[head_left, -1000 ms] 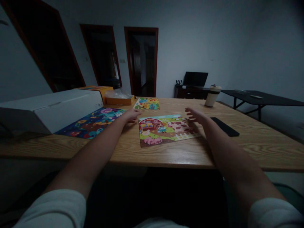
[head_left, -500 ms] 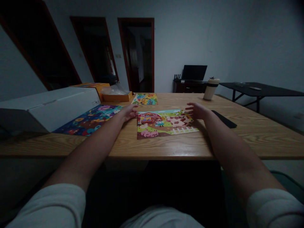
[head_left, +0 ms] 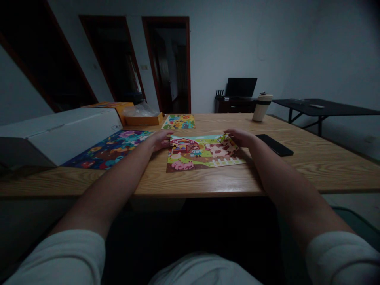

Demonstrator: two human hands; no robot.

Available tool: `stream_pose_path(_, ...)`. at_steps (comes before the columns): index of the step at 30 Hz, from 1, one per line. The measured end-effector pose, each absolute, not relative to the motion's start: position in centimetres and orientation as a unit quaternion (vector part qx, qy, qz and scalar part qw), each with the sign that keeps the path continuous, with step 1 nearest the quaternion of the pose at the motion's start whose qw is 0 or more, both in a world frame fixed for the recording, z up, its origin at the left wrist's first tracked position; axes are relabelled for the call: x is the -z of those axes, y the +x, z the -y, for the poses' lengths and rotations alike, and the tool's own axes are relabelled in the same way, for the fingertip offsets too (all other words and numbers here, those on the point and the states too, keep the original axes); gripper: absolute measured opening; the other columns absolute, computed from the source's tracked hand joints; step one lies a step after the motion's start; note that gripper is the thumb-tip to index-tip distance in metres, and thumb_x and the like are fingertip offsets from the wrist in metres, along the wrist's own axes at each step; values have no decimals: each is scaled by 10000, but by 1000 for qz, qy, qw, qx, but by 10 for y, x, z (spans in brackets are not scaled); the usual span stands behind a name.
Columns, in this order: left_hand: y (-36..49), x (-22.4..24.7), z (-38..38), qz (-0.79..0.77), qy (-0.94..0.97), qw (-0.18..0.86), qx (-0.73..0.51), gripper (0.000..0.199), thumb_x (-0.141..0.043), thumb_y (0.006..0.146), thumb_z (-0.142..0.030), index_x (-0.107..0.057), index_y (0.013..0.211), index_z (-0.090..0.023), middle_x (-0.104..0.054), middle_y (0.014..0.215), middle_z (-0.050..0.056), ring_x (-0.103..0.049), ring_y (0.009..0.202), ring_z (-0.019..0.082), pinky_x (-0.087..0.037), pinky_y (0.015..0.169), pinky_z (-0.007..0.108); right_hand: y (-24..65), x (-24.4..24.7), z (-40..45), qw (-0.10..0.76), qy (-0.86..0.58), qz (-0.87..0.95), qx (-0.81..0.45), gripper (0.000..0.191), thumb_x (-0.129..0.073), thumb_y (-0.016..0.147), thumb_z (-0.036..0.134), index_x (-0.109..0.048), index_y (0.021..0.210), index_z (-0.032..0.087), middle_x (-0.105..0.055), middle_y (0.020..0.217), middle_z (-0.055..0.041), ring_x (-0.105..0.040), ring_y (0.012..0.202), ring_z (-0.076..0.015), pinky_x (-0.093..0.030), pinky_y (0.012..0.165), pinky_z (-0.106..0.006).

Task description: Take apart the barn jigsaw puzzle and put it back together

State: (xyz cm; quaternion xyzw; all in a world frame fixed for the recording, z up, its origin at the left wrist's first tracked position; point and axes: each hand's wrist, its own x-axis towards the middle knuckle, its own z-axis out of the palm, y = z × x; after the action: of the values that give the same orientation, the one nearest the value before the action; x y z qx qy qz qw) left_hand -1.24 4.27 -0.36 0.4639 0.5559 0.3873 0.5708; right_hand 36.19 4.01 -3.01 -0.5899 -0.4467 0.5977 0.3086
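A farm-picture jigsaw puzzle (head_left: pixel 196 154) with a red barn, a spotted cow and a pink pig lies on the wooden table in front of me. My left hand (head_left: pixel 162 140) is closed at its upper left edge, the fingertips touching that edge. At the opposite side, my right hand (head_left: pixel 240 138) grips the upper right edge. The puzzle's right end bends upward there, while its near edge stays low at the tabletop. Some fingertips of both hands are hidden behind the puzzle.
A blue sea-picture puzzle (head_left: pixel 111 148) lies left, beside a long white box (head_left: pixel 74 128). Behind are an orange tray (head_left: pixel 144 120) with clear plastic and a yellow animal picture (head_left: pixel 179 121). A black phone-like slab (head_left: pixel 274 145) and a beige cup (head_left: pixel 262 107) are right.
Both hands have come in from beside the farm puzzle onto its edges, their fingers closing. The puzzle's right end now curls upward. The view has shifted slightly.
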Motion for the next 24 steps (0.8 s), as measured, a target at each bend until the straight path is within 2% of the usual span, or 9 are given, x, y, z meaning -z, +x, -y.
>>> stream_pose_path(4,-9,5,-39,-555,478,552,-399,155,-596,891,-205,-550,1036,-178,-643,808,57,-629,506,156,-557,493,275,354,35,-39,319,-611,476,-547,119,-565,911,255,-629,877,161,-693,723,-81,-632,545,-171,-527,494,-280)
stream_pose_path(9,-7,6,-38,-536,491,549,-412,114,-568,895,-162,-527,999,-180,-614,779,33,-620,494,141,-569,505,277,352,33,-36,327,-611,507,-512,76,-557,903,136,-621,870,161,-676,712,-48,-625,543,-137,-510,483,-236)
stream_pose_path(14,-7,6,-38,-539,488,542,-421,114,-576,888,-152,-528,989,-176,-611,787,39,-635,519,150,-578,505,278,356,28,-40,379,-587,517,-495,92,-562,900,90,-620,888,160,-640,701,-6,-590,531,-97,-477,466,-191)
stream_pose_path(19,-8,8,-41,-539,495,536,-421,115,-592,886,-161,-535,985,-172,-600,784,24,-600,488,112,-581,517,263,354,24,-42,414,-584,519,-468,96,-596,874,64,-638,877,150,-664,762,-25,-602,578,-89,-482,498,-180)
stream_pose_path(24,-8,8,-43,-548,484,532,-427,164,-638,860,-166,-569,1008,-174,-602,802,36,-619,541,136,-580,530,273,352,17,-37,440,-576,510,-463,93,-631,851,74,-654,880,159,-681,790,-34,-602,601,-93,-477,498,-186)
